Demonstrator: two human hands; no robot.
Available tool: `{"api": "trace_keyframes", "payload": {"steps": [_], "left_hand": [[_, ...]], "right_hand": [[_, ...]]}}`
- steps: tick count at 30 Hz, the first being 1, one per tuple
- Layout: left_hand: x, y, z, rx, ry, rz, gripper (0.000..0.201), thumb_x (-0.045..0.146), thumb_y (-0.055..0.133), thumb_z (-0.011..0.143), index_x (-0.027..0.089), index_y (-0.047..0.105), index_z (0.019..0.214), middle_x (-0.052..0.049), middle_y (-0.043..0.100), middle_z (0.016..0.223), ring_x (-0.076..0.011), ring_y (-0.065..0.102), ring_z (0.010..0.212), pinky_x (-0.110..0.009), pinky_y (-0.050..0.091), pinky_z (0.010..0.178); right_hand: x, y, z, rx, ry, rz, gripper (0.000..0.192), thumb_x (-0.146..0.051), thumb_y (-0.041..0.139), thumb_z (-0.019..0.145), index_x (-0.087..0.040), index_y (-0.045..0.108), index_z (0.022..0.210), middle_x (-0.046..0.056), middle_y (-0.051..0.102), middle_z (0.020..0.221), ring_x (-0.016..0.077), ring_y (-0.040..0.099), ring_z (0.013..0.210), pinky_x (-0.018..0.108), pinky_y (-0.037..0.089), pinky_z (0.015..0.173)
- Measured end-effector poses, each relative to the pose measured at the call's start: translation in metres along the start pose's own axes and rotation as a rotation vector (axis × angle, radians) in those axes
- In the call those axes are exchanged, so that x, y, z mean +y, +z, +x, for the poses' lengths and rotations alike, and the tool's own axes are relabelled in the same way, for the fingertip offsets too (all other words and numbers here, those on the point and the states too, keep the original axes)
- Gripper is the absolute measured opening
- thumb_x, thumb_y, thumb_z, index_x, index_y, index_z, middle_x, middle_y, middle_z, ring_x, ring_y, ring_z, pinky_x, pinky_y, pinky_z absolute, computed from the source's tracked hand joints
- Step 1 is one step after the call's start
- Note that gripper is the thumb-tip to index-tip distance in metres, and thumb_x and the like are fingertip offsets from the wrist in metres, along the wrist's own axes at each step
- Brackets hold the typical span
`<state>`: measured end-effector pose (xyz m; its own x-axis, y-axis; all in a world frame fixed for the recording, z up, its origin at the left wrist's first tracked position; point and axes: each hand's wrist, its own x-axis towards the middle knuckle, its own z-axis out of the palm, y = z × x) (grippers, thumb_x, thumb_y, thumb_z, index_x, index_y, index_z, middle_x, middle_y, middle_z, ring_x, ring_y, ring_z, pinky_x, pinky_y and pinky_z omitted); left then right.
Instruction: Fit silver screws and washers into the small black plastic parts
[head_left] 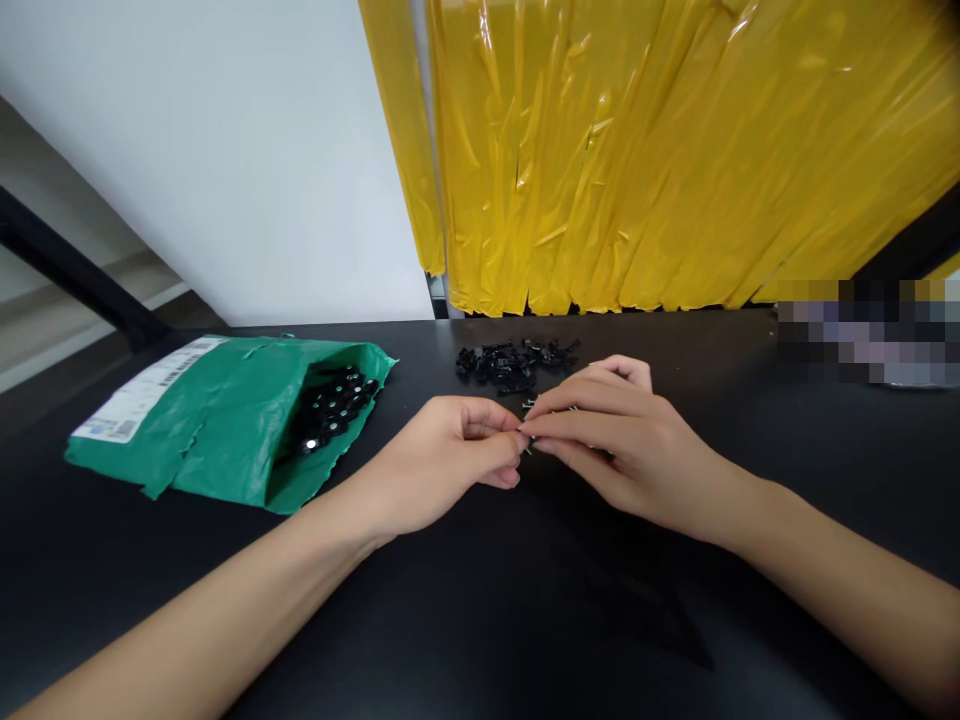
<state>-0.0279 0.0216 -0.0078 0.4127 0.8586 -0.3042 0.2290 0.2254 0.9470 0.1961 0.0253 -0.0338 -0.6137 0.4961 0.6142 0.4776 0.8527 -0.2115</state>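
My left hand (442, 460) and my right hand (645, 440) meet over the black table, fingertips touching. Thumb and index finger of the left are pinched together. The right thumb and fingers close in on the same spot from the other side. Whatever sits between them is tiny and mostly covered, so I cannot make it out. Thin metal pins, perhaps nails or screws (529, 404), show partly behind and under the right fingers. Just beyond lies a loose heap of small black plastic pieces (514, 366).
On the left, a green plastic mailer bag (225, 425) with a white label lies with its mouth towards my hands, holding several shiny black pieces (341, 408). Yellow plastic sheeting (600, 160) and a white panel (300, 160) stand behind the black table (480, 620). A blurred patch covers the far right.
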Motion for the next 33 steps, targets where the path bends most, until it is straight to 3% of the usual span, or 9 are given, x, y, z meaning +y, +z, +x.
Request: {"api": "trace_keyframes", "payload": {"steps": [6, 11, 17, 21, 26, 30, 33], "left_hand": [[0.001, -0.0006, -0.0012, -0.026, -0.015, -0.04, 0.013, 0.026, 0.073, 0.089, 0.013, 0.074, 0.088, 0.002, 0.068, 0.073, -0.0093, 0.068, 0.073, -0.023, 0.061, 0.081], [0.0026, -0.0011, -0.0029, -0.026, -0.027, -0.082, 0.013, 0.025, 0.076, 0.087, 0.013, 0.074, 0.091, 0.002, 0.069, 0.076, -0.0091, 0.068, 0.074, -0.024, 0.061, 0.082], [0.0043, -0.0006, -0.0039, -0.036, -0.062, -0.086, 0.017, 0.029, 0.078, 0.086, 0.013, 0.074, 0.089, 0.002, 0.069, 0.075, -0.0113, 0.07, 0.074, -0.027, 0.062, 0.083], [0.0034, -0.0025, -0.0036, -0.049, -0.037, -0.09, 0.013, 0.026, 0.076, 0.088, 0.014, 0.075, 0.088, 0.002, 0.069, 0.077, -0.0111, 0.071, 0.075, -0.029, 0.062, 0.087], [0.0026, -0.0038, -0.0025, -0.068, -0.05, -0.079, 0.014, 0.027, 0.075, 0.089, 0.013, 0.074, 0.09, 0.001, 0.069, 0.078, -0.0116, 0.073, 0.076, -0.028, 0.063, 0.085], [0.0025, -0.0034, -0.0012, -0.075, -0.044, -0.094, 0.015, 0.027, 0.075, 0.089, 0.013, 0.074, 0.088, 0.002, 0.069, 0.077, -0.011, 0.072, 0.075, -0.029, 0.063, 0.087], [0.0027, -0.0031, -0.0007, -0.065, -0.036, -0.086, 0.012, 0.025, 0.077, 0.087, 0.013, 0.073, 0.086, 0.002, 0.069, 0.076, -0.0118, 0.073, 0.075, -0.03, 0.063, 0.086]], "right_hand": [[0.0017, -0.0011, 0.0007, 0.053, -0.003, -0.027, 0.005, -0.022, 0.069, 0.099, -0.024, 0.069, 0.104, -0.001, 0.076, 0.104, 0.0149, 0.07, 0.094, 0.044, 0.037, 0.1], [0.003, -0.0024, 0.0009, 0.038, -0.033, 0.02, 0.018, -0.02, 0.068, 0.099, -0.027, 0.07, 0.115, 0.002, 0.075, 0.117, 0.0165, 0.07, 0.102, 0.042, 0.039, 0.097], [0.0022, -0.0023, 0.0011, 0.044, 0.025, 0.067, 0.006, -0.024, 0.072, 0.097, -0.024, 0.07, 0.103, 0.003, 0.074, 0.112, 0.0192, 0.071, 0.103, 0.043, 0.039, 0.097], [0.0027, -0.0029, 0.0008, 0.015, -0.004, 0.12, 0.019, -0.02, 0.069, 0.098, -0.027, 0.07, 0.115, 0.005, 0.071, 0.123, 0.0201, 0.07, 0.111, 0.043, 0.04, 0.097], [0.0046, -0.0019, 0.0016, 0.036, 0.051, 0.119, 0.006, -0.023, 0.073, 0.095, -0.024, 0.071, 0.1, 0.004, 0.072, 0.116, 0.0212, 0.071, 0.109, 0.043, 0.04, 0.096], [0.0046, -0.0007, 0.002, 0.031, 0.02, 0.153, 0.014, -0.023, 0.072, 0.096, -0.026, 0.073, 0.11, 0.007, 0.071, 0.125, 0.0232, 0.07, 0.114, 0.044, 0.042, 0.097], [0.0032, -0.0004, 0.0029, 0.041, 0.049, 0.146, 0.009, -0.02, 0.069, 0.097, -0.025, 0.074, 0.102, 0.006, 0.073, 0.122, 0.0229, 0.071, 0.11, 0.043, 0.043, 0.097]]}}
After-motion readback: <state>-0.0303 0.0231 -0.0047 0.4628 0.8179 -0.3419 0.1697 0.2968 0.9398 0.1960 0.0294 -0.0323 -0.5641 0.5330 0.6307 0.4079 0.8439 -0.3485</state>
